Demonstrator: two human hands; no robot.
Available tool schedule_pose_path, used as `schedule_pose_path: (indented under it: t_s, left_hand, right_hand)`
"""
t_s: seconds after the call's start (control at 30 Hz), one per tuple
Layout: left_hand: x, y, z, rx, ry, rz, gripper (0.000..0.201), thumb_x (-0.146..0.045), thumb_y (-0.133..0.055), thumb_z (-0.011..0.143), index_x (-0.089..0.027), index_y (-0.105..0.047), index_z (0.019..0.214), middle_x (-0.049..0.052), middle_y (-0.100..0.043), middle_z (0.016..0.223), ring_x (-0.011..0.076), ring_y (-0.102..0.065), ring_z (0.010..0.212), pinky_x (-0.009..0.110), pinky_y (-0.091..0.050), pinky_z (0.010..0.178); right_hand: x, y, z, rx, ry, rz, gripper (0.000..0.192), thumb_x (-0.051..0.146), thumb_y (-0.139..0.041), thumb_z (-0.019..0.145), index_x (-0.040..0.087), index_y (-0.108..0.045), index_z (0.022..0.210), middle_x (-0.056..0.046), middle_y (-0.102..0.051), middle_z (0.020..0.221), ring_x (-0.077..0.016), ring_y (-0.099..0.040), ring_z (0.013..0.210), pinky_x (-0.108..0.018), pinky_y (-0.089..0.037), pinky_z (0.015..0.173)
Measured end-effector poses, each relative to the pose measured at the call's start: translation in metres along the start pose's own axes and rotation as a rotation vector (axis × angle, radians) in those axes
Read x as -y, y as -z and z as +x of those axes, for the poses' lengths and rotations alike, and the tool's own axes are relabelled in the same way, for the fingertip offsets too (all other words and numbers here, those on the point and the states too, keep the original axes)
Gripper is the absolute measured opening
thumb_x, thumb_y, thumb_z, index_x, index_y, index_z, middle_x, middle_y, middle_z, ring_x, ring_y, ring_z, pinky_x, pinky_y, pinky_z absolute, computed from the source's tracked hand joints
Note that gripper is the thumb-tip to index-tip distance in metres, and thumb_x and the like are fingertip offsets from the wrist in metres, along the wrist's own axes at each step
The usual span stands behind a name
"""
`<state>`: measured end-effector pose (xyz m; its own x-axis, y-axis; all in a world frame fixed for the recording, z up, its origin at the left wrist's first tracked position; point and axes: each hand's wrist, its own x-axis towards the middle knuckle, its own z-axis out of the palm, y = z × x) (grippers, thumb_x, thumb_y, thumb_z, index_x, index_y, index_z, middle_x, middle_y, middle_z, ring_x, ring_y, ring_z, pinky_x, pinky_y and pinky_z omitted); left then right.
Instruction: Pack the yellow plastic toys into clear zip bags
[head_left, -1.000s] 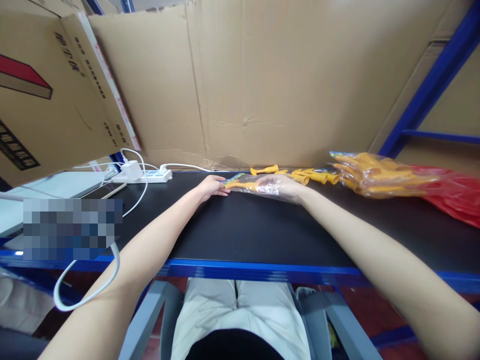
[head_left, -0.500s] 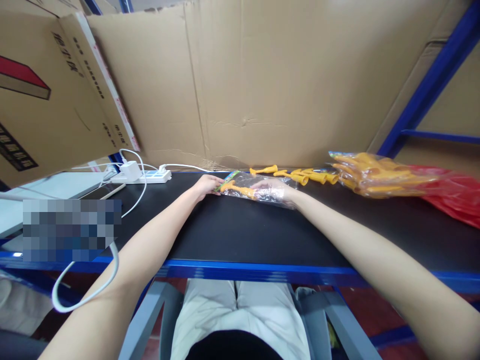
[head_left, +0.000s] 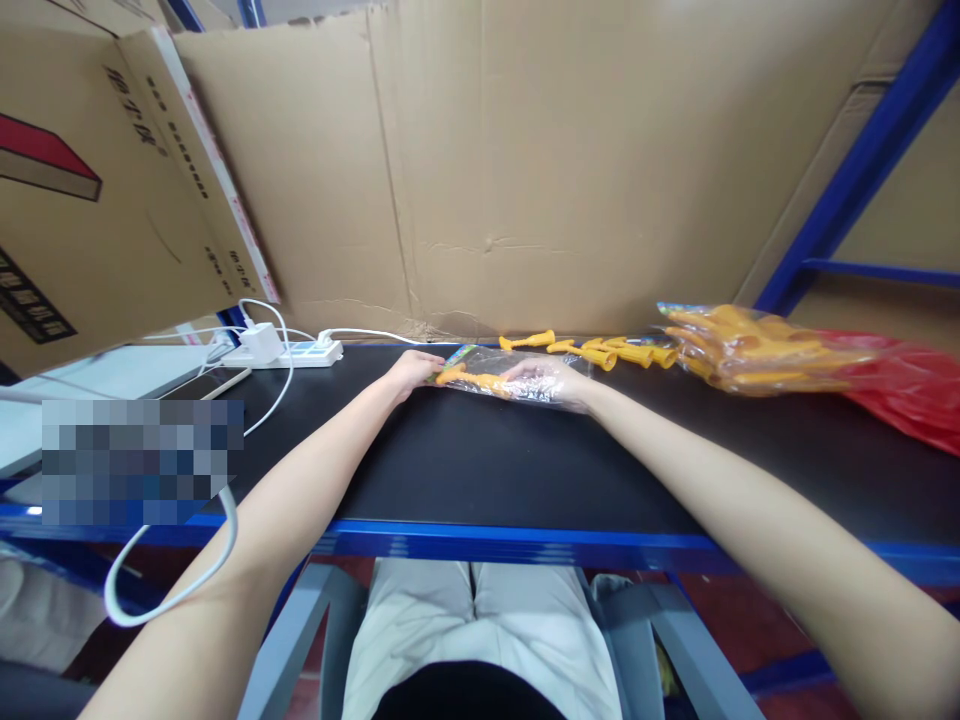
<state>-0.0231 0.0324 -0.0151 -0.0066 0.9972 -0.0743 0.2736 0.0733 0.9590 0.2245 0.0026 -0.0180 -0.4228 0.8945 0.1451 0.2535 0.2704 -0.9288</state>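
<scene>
On the black worktop [head_left: 487, 460] | both hands are gripping a clear plastic bag [head_left: 525, 378]: left hand [head_left: 415, 371] pinching its mouth, right hand [head_left: 546, 378] pressing the orange plastic toy [head_left: 474, 379] inside | risk: thin film tearing if tugged.

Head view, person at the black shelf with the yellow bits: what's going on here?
A person is seated at a black shelf top, working with both hands on a clear plastic bag holding a yellow toy piece. The left hand holds the bag's printed end; the right hand lies over the bag. More loose yellow pieces lie behind, and a heap of filled bags sits to the right.
</scene>
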Motion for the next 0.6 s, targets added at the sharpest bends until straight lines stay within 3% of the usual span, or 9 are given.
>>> schedule_pose_path:
  t_s: [0.17, 0.3, 0.47, 0.6]
  left_hand:
    - [0.001, 0.0, -0.001, 0.053, -0.086, 0.035, 0.019, -0.017, -0.065, 0.07, -0.011, -0.067, 0.087, 0.007, -0.068, 0.08, 0.0126, -0.062, 0.067, 0.024, -0.051, 0.062]
    - [0.001, -0.002, 0.0, 0.097, -0.106, 0.045, 0.032, -0.021, -0.068, 0.069, -0.011, -0.063, 0.099, 0.008, -0.067, 0.081, 0.0119, -0.06, 0.063, 0.025, -0.05, 0.058]
    - [0.007, 0.001, 0.006, -0.067, -0.276, 0.419, 0.025, -0.023, -0.065, 0.068, -0.013, -0.066, 0.091, 0.007, -0.066, 0.088, 0.0175, -0.062, 0.08, 0.03, -0.05, 0.075]
    - [0.011, 0.002, 0.009, -0.235, -0.636, 0.763, 0.027, -0.021, -0.059, 0.071, -0.013, -0.064, 0.096, 0.011, -0.057, 0.112, 0.024, -0.052, 0.108, 0.035, -0.039, 0.096]
  right_hand:
    - [0.003, -0.002, -0.001, 0.014, -0.053, 0.05, 0.02, 0.019, -0.067, 0.064, 0.017, -0.07, 0.083, -0.006, -0.069, 0.09, -0.0168, -0.062, 0.087, -0.03, -0.046, 0.086]
    - [0.01, -0.005, -0.002, -0.029, -0.109, 0.089, 0.014, 0.015, -0.062, 0.068, 0.016, -0.071, 0.079, -0.007, -0.068, 0.09, -0.0159, -0.062, 0.083, -0.029, -0.046, 0.086]
    - [0.007, -0.005, 0.0, -0.009, -0.131, 0.117, 0.02, 0.014, -0.064, 0.068, 0.016, -0.07, 0.086, -0.007, -0.069, 0.087, -0.0155, -0.063, 0.082, -0.032, -0.046, 0.087]
    - [0.006, -0.003, -0.001, 0.046, -0.114, 0.116, 0.019, 0.015, -0.066, 0.067, 0.017, -0.071, 0.085, -0.007, -0.068, 0.09, -0.0165, -0.062, 0.087, -0.033, -0.044, 0.09]
